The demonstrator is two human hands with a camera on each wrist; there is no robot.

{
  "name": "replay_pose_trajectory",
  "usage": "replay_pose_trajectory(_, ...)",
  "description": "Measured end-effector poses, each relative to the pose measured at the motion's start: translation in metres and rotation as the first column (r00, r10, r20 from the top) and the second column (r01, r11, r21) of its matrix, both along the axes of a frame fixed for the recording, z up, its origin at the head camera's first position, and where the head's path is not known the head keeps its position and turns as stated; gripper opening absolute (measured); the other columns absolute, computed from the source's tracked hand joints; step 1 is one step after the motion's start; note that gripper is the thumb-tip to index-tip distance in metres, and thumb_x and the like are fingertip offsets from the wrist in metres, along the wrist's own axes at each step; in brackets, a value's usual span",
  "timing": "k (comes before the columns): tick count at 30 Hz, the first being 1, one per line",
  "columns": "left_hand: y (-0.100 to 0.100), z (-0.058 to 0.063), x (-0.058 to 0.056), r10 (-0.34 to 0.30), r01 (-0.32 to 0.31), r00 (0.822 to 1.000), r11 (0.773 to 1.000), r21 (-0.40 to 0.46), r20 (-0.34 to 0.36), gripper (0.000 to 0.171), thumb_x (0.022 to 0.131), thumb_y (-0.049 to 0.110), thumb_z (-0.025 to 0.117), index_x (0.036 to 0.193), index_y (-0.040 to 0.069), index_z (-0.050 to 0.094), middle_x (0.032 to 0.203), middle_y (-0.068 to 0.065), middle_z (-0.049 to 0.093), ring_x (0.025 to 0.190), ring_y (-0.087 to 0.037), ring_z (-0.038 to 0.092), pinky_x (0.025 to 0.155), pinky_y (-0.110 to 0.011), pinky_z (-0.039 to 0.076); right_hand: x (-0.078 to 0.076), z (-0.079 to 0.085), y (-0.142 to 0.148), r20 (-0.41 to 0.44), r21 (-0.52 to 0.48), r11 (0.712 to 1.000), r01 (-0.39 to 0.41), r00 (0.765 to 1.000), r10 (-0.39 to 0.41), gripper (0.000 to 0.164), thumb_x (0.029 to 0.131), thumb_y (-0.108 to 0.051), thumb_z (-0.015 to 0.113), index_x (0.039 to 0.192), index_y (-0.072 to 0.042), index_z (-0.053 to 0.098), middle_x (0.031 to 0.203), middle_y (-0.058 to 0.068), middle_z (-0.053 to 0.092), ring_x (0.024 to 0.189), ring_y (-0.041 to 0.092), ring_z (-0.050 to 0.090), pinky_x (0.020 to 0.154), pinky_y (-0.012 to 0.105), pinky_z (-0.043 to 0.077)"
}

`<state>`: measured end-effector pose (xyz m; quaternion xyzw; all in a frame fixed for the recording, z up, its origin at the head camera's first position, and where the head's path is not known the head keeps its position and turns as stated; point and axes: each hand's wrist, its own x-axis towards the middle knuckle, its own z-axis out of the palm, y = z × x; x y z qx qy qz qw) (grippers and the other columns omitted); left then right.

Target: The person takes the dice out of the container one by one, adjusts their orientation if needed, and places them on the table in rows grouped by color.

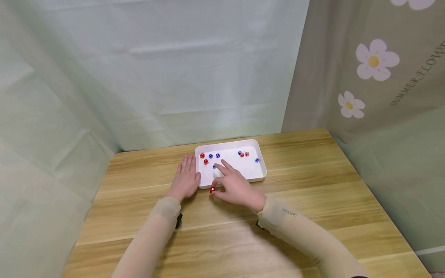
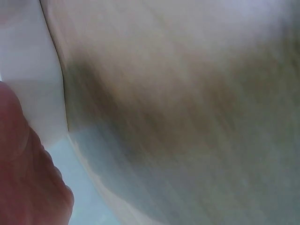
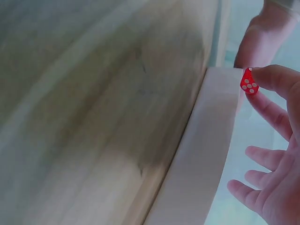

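Note:
Between thumb and index finger my right hand pinches a red die with white pips, at the near rim of a white tray. Its other fingers spread out over the tray. My left hand lies flat with straight fingers along the tray's left side, its thumb by the rim. In the left part of the tray are red dice and blue dice, one blue die close to my right fingertips. To the right sit more red dice and a blue die.
The tray stands near the back edge of a wooden table. Pale cloth hangs behind and at the left, and a flower-printed curtain hangs at the right.

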<state>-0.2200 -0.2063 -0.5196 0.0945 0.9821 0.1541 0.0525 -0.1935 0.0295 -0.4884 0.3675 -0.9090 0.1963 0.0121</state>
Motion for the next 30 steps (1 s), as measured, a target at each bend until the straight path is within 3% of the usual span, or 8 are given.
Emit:
replay_pose_trajectory(11,-0.002,-0.003,-0.002,-0.008,0.008,1.000,1.000,-0.006,-0.013,0.072,0.114,0.027,0.036,0.168,-0.008,0.005,0.177,-0.024,-0.001,0.163,-0.040,-0.007,0.131,-0.059,0.004,0.007,-0.005,-0.011,-0.019,0.059,0.998,-0.032,0.999,0.033,0.021,0.095,-0.047,0.080,0.104,-0.028,0.083,0.167,0.019,0.042,0.161,0.044,0.022,0.127,0.055,0.029)
replay_pose_trajectory(23,-0.002,0.001,-0.001,-0.008,0.008,1.000,1.000,-0.014,-0.001,0.072,0.114,0.029,0.034,0.168,-0.008,0.003,0.177,-0.024,-0.001,0.163,-0.039,-0.008,0.131,-0.058,0.004,0.016,-0.010,-0.024,0.010,0.114,0.993,-0.012,1.000,0.011,0.020,0.095,-0.049,0.080,0.103,-0.031,0.084,0.171,0.017,0.036,0.163,0.042,0.014,0.126,0.062,0.028)
replay_pose_trajectory(30,-0.004,-0.004,-0.004,-0.019,0.019,1.000,1.000,-0.002,-0.006,0.073,0.113,0.029,0.034,0.167,-0.009,0.005,0.177,-0.026,0.000,0.163,-0.042,-0.007,0.131,-0.061,0.005,0.015,-0.014,-0.029,-0.030,0.125,0.992,0.005,1.000,-0.002,0.020,0.094,-0.050,0.081,0.103,-0.033,0.084,0.170,0.017,0.038,0.162,0.043,0.017,0.125,0.063,0.029)
